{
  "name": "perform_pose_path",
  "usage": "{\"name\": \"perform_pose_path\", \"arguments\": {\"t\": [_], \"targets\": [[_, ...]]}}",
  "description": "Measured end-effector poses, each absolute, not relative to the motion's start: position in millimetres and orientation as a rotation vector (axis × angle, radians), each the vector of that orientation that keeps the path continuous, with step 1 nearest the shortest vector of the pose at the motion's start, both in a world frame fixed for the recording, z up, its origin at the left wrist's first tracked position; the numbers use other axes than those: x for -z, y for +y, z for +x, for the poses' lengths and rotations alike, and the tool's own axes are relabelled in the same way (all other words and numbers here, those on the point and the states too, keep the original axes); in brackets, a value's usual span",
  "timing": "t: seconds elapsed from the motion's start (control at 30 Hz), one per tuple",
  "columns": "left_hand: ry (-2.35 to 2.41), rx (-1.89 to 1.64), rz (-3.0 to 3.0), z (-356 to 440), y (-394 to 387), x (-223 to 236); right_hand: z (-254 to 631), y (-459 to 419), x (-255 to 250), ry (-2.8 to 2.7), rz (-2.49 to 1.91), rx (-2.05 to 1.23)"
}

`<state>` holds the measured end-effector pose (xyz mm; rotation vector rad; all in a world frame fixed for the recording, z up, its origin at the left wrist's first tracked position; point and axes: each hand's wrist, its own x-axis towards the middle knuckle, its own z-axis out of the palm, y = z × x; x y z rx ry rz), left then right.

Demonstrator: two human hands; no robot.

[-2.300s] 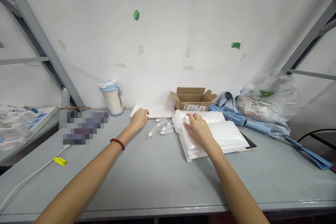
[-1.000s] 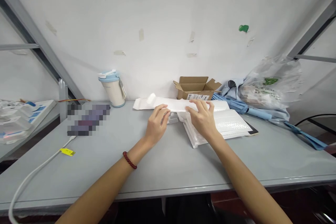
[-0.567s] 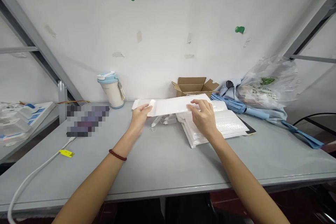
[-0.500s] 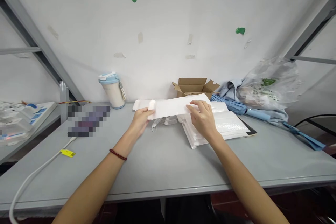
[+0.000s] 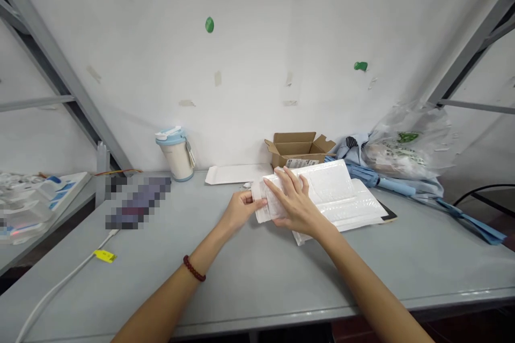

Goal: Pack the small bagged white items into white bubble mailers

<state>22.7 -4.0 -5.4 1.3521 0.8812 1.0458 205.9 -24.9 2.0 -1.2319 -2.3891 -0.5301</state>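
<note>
A white bubble mailer (image 5: 322,187) is lifted off the stack of white mailers (image 5: 362,211) on the grey table (image 5: 249,278). My left hand (image 5: 240,208) pinches the mailer's left end. Fingers spread, my right hand (image 5: 292,201) grips the same mailer with the thumb underneath. A flat white paper envelope (image 5: 235,173) lies on the table behind my hands.
A cream cup with a blue lid (image 5: 176,153) stands at the wall. An open cardboard box (image 5: 298,149), a blue folded umbrella (image 5: 382,182) and a clear plastic bag (image 5: 406,142) sit at the back right. A white cable with a yellow tag (image 5: 105,255) runs along the left.
The long white envelope I held in both hands now lies on the table at the back. Both hands have come nearer and now hold a bubble mailer from the stack.
</note>
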Motion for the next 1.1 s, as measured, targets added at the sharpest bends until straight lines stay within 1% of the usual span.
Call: {"name": "perform_pose_path", "arguments": {"t": [0.1, 0.33, 0.57, 0.67, 0.73, 0.83, 0.93, 1.03, 1.1], "targets": [[0.916, -1.057, 1.437, 24, -5, 7, 208, -24, -1, -2.381, -1.223, 0.534], [1.198, -1.133, 1.807, 29, -13, 11, 214, -20, -1, -2.258, -1.129, 0.632], [1.232, -1.140, 1.806, 19, -2, 8, 212, -18, -1, -2.240, -1.128, 0.648], [1.264, -1.060, 1.889, 2, 6, 4, 217, -16, -3, -2.190, -1.136, 0.668], [1.377, -0.959, 2.007, -13, 12, 5, 223, -13, -4, -2.150, -1.150, 0.664], [1.590, -0.719, 2.112, -32, 18, 12, 230, -9, -3, -2.117, -1.152, 0.621], [1.692, -0.504, 2.134, -38, 19, 17, 231, -6, -1, -2.124, -1.131, 0.559], [1.702, -0.493, 2.077, -36, 19, 12, 228, -7, 0, -2.149, -1.162, 0.516], [1.675, -0.609, 2.004, -35, 18, 4, 227, -7, 0, -2.161, -1.200, 0.500]]}}
